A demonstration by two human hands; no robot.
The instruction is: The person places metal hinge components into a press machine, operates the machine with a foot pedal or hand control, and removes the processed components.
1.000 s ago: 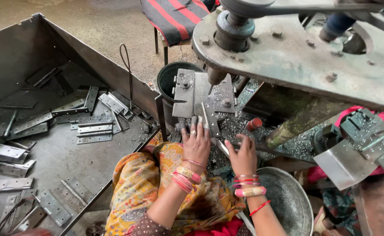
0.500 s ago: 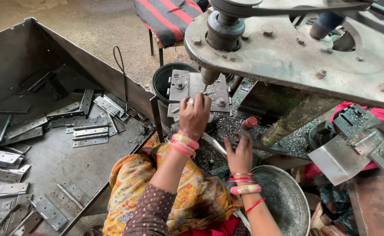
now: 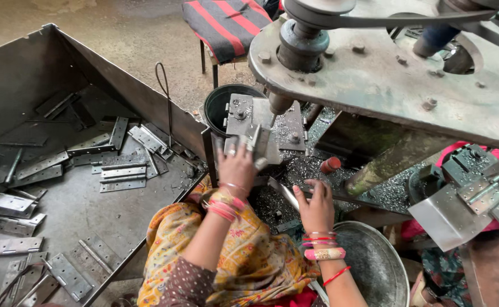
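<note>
Drill table (image 3: pixel 295 122): left hand (image 3: pixel 237 166) fingers pinching one hinge (image 3: pixel 253 138); right hand (image 3: pixel 316 206) fingers spread.

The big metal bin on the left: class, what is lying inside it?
Inside the metal bin lie many flat grey hinges, scattered singly and in loose piles across its floor. The bin's near corner runs out of the picture, so what lies there cannot be seen.

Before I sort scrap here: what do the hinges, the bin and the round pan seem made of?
Hinges: likely steel, dull grey plate with punched holes and hard edges. Bin: sheet metal, probably steel, thin folded walls with a matte, scuffed grey surface. Pan: metal, maybe steel or aluminium, with a worn grey sheen; the look leaves it open.
</note>
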